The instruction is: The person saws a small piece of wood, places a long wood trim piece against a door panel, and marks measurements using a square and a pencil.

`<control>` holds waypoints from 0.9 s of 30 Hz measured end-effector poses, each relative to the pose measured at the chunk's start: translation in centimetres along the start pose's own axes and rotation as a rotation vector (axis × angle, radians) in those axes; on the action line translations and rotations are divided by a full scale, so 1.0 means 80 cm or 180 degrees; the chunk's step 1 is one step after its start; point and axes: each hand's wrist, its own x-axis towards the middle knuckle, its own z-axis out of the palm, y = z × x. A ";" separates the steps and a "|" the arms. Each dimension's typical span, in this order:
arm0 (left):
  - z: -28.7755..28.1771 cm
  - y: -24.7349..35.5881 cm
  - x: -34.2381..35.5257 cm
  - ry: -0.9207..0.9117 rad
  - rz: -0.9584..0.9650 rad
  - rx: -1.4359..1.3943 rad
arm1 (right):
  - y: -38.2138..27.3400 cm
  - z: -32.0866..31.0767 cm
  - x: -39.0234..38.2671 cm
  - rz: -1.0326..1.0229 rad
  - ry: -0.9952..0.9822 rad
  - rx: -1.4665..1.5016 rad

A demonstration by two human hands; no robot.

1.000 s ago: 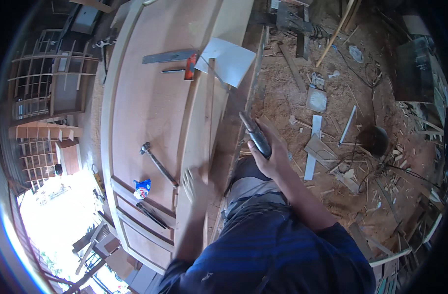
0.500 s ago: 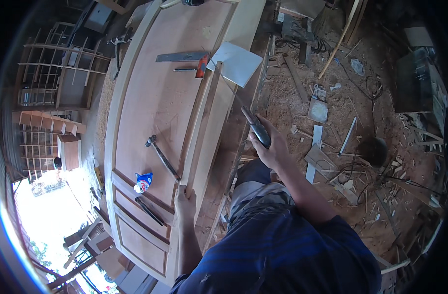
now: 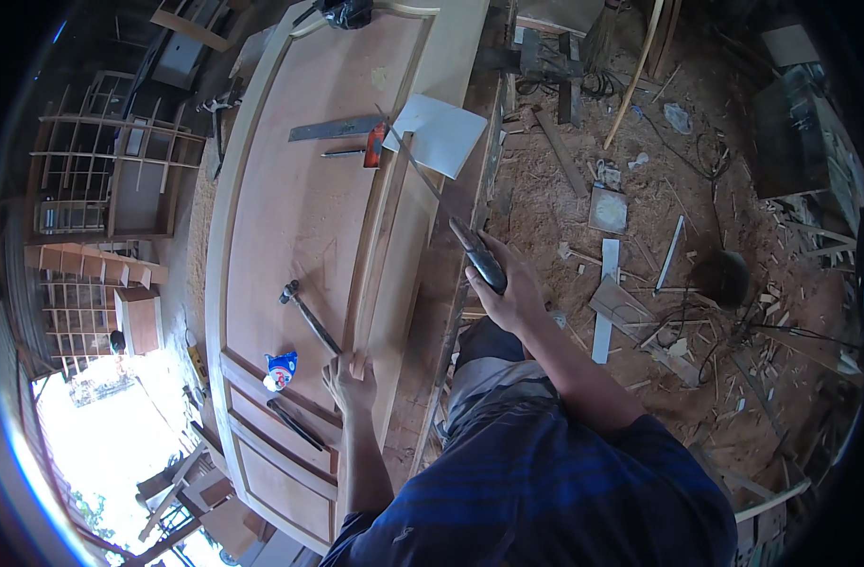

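My right hand (image 3: 509, 288) is wrapped around the dark handle of a handsaw (image 3: 424, 176). Its long blade appears nearly edge-on, slanting up and left over a narrow wooden strip (image 3: 383, 231) and beside a white sheet (image 3: 443, 132). The strip lies lengthwise along the side of a panelled wooden door (image 3: 295, 213). At the strip's near end, my left hand (image 3: 354, 387) grips it, thumb and forefinger somewhat apart. A hammer (image 3: 311, 317) lies on the door with its handle end close to my left fingers.
On the door also lie a metal ruler blade (image 3: 336, 128), a red-orange tool piece (image 3: 374, 146), a blue-and-white packet (image 3: 281, 370) and a dark slim tool (image 3: 295, 423). A black bag (image 3: 347, 13) sits at its far end. Offcuts, cables and a dark round container (image 3: 720, 281) litter the right-hand floor.
The view has shifted slightly. My right hand and the handsaw have moved a little left and down in the picture. The fingers of my left hand have spread somewhat at the strip's end.
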 end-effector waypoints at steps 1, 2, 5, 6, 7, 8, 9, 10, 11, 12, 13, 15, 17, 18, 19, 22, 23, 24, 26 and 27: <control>0.000 0.016 0.016 0.0083 -0.0100 -0.0016 | 0.000 0.001 0.000 0.0002 0.0011 -0.0010; 0.004 0.035 0.037 0.0163 -0.0195 -0.0038 | 0.001 0.002 0.000 -0.0084 0.0076 -0.0074; 0.026 0.109 0.140 0.0643 0.0653 -0.0546 | 0.002 0.002 -0.002 -0.0133 0.0133 -0.0050; 0.037 0.135 0.177 0.0677 0.0751 -0.0725 | 0.003 0.006 -0.001 -0.0093 0.0110 0.0065; 0.044 0.159 0.214 0.0646 0.0688 -0.0790 | -0.001 0.009 -0.002 -0.0112 0.0091 0.0049; 0.052 0.185 0.252 0.0607 0.0633 -0.0879 | -0.007 0.008 -0.004 0.0114 0.0000 0.0158; 0.058 0.211 0.288 0.0594 0.0535 -0.0965 | -0.010 0.005 -0.005 0.0342 -0.0085 0.0258; 0.063 0.228 0.319 0.0589 0.0431 -0.1034 | -0.005 0.006 -0.008 0.0323 -0.0097 0.0226; 0.065 0.228 0.344 0.0612 0.0362 -0.1053 | -0.001 0.015 -0.010 0.0235 -0.0071 0.0152; 0.069 0.234 0.368 0.0287 0.0102 -0.1369 | 0.004 0.018 -0.010 0.0148 -0.0013 0.0094; 0.075 0.242 0.382 -0.0066 -0.0128 -0.1695 | 0.004 0.016 -0.007 0.0147 -0.0010 0.0064; 0.086 0.257 0.392 0.0046 -0.0021 -0.1564 | 0.002 0.016 0.000 0.0170 0.0171 0.0127; 0.093 0.267 0.404 0.0137 0.0109 -0.1409 | 0.000 0.009 0.007 0.0319 0.0096 0.0226; 0.093 0.269 0.411 0.0015 -0.0043 -0.1147 | -0.002 0.004 0.009 0.0456 -0.0003 0.0339; 0.094 0.270 0.417 -0.0106 -0.0193 -0.0877 | -0.003 0.003 0.009 0.0485 0.0018 0.0343; 0.100 0.276 0.431 -0.0252 -0.0116 -0.0427 | -0.001 0.003 0.010 0.0235 0.0062 0.0052; 0.103 0.278 0.431 -0.0284 -0.0133 -0.0455 | 0.001 0.005 0.008 0.0154 0.0061 -0.0042; 0.100 0.283 0.433 -0.0315 -0.0114 -0.0442 | 0.003 0.007 0.007 0.0082 0.0064 -0.0135; 0.093 0.293 0.430 -0.0447 -0.0187 -0.0445 | 0.004 0.008 0.002 0.0164 0.0086 -0.0168; 0.091 0.293 0.430 -0.0480 -0.0249 -0.0352 | 0.003 0.009 0.005 0.0138 0.0065 -0.0186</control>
